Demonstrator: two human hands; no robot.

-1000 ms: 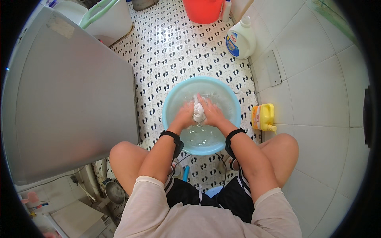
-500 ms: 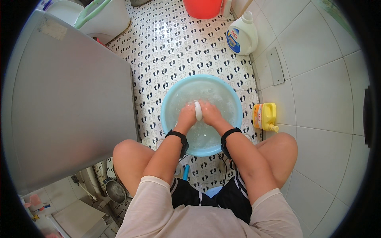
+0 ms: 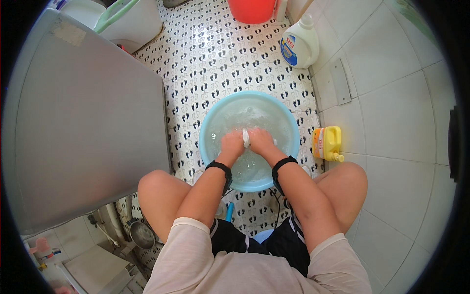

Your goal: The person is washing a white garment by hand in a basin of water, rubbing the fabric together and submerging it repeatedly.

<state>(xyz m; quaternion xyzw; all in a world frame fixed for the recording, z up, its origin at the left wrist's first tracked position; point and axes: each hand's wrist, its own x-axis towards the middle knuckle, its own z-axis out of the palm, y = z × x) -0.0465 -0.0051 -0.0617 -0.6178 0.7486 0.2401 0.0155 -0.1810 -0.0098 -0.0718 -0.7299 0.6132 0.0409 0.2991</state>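
A light-blue round basin (image 3: 210,109) of cloudy, sudsy water stands on the floor between my legs. Close together over its middle, my left hand (image 3: 232,143) and my right hand (image 3: 261,140) are closed on a small wet white cloth (image 3: 246,138). Only a short strip of the cloth shows between the two fists; the rest is hidden in the fingers. The fingertips are at the water and hard to make out. Black bands wrap both wrists.
To the right, by the tiled wall, are a yellow bottle (image 3: 333,142) and, farther off, a white detergent bottle (image 3: 306,44). A red bucket (image 3: 250,11) stands at the far end. A large grey appliance (image 3: 93,122) fills the left side. A pan (image 3: 142,235) is at lower left.
The white cloth between my fists looks thinner and more twisted, and sits slightly nearer me. Both hands stay over the basin. Bubbles on the water have shifted.
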